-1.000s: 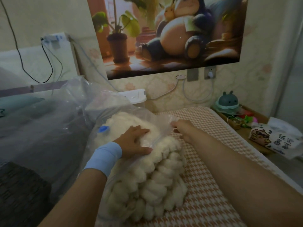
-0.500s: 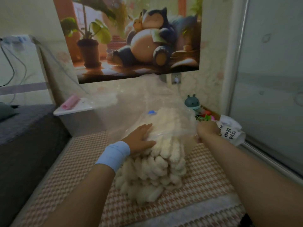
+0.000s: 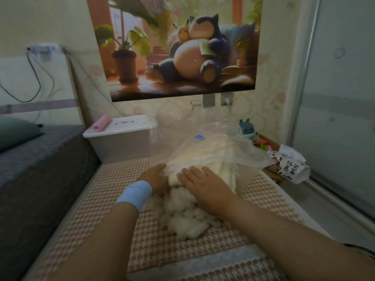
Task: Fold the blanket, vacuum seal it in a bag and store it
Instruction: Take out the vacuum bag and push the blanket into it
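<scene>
Behind the blanket [image 3: 188, 216], a white storage bin [image 3: 121, 142].

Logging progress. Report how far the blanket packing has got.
Done: the blanket is bundled, its far part inside the clear bag. In hand: the right hand presses flat on it, the left hand rests at its side. Left: the near end sticks out of the open mouth; sealing, vacuuming and storing remain.

Blanket [image 3: 182, 218] half in bag [image 3: 219, 151], on mat [image 3: 113, 201], box [image 3: 121, 142] behind
</scene>
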A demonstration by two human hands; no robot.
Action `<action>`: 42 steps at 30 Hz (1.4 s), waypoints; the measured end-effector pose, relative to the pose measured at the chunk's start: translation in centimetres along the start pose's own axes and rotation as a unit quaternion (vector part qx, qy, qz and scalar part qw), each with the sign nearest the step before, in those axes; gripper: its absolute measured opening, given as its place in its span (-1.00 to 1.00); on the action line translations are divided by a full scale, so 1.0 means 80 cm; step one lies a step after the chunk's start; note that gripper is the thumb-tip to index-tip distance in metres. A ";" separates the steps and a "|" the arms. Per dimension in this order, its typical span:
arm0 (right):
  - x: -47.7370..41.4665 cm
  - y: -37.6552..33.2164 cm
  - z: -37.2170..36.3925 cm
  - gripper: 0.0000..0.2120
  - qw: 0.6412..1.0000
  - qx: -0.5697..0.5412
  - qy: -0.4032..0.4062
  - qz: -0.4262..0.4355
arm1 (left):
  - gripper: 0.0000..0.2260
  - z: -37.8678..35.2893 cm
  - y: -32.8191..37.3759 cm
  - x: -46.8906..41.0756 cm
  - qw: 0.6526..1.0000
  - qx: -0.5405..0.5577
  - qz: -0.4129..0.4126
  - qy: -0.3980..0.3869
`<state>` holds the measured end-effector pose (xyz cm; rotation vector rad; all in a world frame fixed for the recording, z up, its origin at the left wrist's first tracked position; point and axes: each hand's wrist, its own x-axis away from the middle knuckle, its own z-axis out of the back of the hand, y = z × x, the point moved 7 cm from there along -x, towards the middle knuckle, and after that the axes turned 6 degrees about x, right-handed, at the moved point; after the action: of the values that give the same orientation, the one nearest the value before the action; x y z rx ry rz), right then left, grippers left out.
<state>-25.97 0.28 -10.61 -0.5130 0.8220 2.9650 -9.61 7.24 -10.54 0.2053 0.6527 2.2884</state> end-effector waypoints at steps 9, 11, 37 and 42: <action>0.012 0.052 -0.045 0.00 0.982 -0.033 -0.124 -0.137 | -0.82 0.015 -0.025 0.030 0.977 0.014 -0.118 0.179; 0.014 0.052 -0.046 0.05 0.982 -0.042 -0.116 -0.145 | -0.90 0.008 -0.010 0.045 0.963 -0.006 -0.179 0.200; 0.039 0.049 -0.099 0.25 0.959 -0.139 -0.125 -0.213 | 0.11 -0.105 0.079 0.008 0.950 -0.182 -0.217 0.134; 0.020 0.040 -0.106 0.20 0.959 -0.068 -0.076 -0.265 | 0.03 -0.081 0.064 0.008 0.970 -0.020 -0.234 0.069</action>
<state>-25.20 -6.86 -16.39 -0.4194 0.3867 2.5278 -15.38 2.06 -13.51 -0.1202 0.6462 1.8668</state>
